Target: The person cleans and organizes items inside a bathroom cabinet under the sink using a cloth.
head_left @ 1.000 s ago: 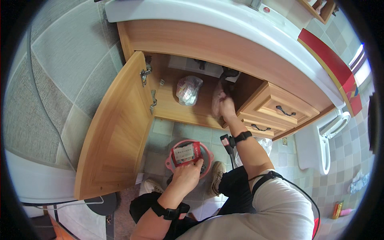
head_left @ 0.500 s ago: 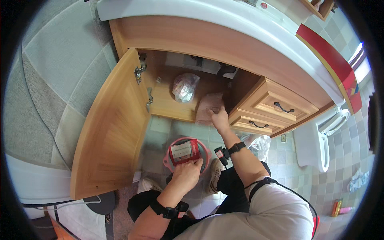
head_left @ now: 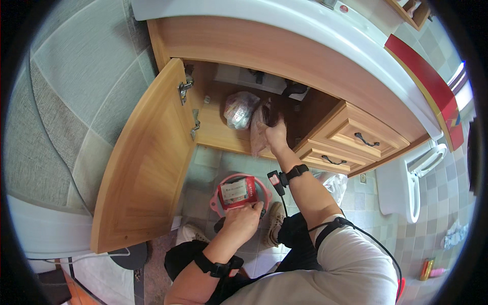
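I crouch before an open wooden cabinet [head_left: 218, 129] under a white counter. My right hand [head_left: 277, 136] grips a clear plastic bag [head_left: 260, 129] with something dark inside, at the front edge of the cabinet floor. Beside it, further in, lies another knotted clear bag [head_left: 240, 108] with colourful contents. My left hand [head_left: 244, 221] holds the near rim of a pink basin [head_left: 218, 201] on the tiled floor. A red and white box [head_left: 237, 192] lies in the basin.
The cabinet door [head_left: 147, 168] stands swung open to the left. Two wooden drawers [head_left: 351, 142] with dark handles are to the right. A white toilet [head_left: 406, 178] stands further right. A crumpled clear bag [head_left: 333, 183] lies by my right arm.
My right hand has drawn back from deep inside the cabinet to its front edge, bringing the clear bag with it. The left hand stays on the basin.
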`<state>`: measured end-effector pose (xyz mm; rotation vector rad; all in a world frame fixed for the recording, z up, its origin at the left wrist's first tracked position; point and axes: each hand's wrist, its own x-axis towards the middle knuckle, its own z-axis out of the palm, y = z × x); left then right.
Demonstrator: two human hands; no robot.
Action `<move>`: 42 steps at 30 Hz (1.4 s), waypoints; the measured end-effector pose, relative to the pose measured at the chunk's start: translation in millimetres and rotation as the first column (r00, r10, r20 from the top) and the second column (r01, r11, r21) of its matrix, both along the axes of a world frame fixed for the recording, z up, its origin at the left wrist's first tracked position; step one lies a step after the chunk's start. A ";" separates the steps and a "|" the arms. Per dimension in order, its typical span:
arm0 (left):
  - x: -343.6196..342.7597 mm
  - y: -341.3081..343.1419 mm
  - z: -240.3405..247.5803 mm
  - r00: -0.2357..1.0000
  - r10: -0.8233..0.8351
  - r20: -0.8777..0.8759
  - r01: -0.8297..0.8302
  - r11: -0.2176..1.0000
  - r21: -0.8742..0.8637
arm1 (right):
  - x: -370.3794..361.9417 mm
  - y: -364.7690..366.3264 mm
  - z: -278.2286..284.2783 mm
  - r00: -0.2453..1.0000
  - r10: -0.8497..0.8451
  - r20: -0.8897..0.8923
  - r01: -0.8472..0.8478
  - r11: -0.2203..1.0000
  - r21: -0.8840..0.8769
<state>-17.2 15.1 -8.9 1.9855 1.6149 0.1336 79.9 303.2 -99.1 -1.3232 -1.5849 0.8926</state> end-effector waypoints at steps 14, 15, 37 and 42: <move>-9.2 -9.0 -8.8 0.999 0.025 0.033 -0.027 0.998 0.057 | -3.2 -35.6 51.1 0.784 0.087 0.614 -0.067 0.996 -0.057; -9.1 -10.3 -9.1 0.999 0.025 0.037 -0.027 0.998 0.054 | -1.3 -39.8 52.8 0.782 0.022 0.623 -0.079 0.995 0.063; -5.7 -16.2 -4.2 1.000 0.014 0.017 -0.015 0.998 0.061 | -80.1 -17.5 80.3 0.806 0.152 -0.572 -0.359 0.894 -0.267; -5.2 -14.7 -18.7 1.000 0.003 0.027 -0.004 0.999 0.049 | -149.5 64.5 -5.1 0.973 0.140 -0.182 -0.187 0.944 -0.273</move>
